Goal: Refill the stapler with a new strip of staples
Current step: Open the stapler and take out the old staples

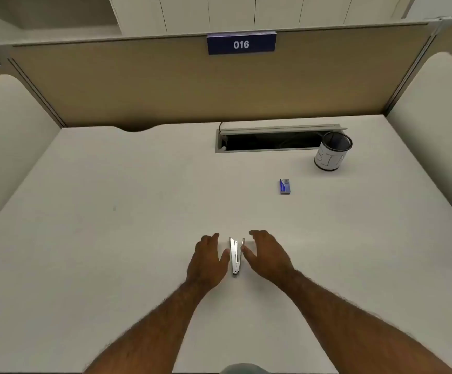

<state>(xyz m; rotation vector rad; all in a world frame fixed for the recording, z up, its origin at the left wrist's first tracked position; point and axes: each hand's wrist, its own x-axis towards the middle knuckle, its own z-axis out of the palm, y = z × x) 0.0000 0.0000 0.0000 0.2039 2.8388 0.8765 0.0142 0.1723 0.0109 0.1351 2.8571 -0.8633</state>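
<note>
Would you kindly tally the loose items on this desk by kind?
Silver metal stapler, lying open between the hands: 1
Small blue staple box: 1
Black mesh cup with a white paper label: 1
Total: 3

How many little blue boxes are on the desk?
1. The small blue box lies on the white desk, beyond the hands and the stapler, just in front of the black cup. No others show.

Silver stapler [235, 255] on an off-white table [111, 211], little blue staple box [285, 186], black mesh cup [332, 150] with a white label.
</note>
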